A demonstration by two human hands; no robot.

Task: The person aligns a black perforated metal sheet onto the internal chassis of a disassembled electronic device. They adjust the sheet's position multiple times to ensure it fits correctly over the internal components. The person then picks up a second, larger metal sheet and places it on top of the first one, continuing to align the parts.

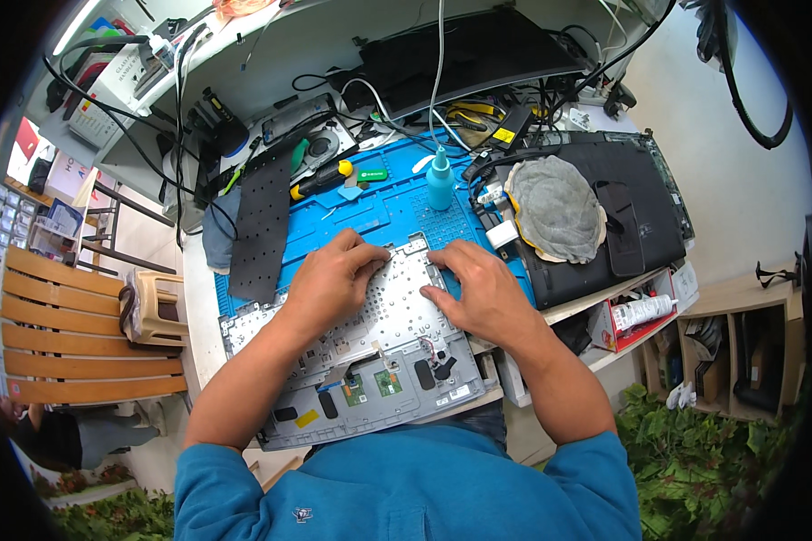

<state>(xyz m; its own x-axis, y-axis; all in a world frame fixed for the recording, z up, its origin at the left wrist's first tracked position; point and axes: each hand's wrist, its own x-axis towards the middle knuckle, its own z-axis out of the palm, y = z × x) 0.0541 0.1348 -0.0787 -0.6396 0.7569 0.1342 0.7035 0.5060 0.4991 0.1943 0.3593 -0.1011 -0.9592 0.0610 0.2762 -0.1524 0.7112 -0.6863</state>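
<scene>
Metal laptop panel, partly over a blue mat. At the panel's far edge, the left hand bunches its fingertips, grip unclear; at its right side, the right hand spreads loosely. Seemingly light, stiff, thin: best held by opposite edges.

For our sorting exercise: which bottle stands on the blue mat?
The teal bottle, upright beyond the right hand; a white bottle instead lies in the red box at right.
</scene>
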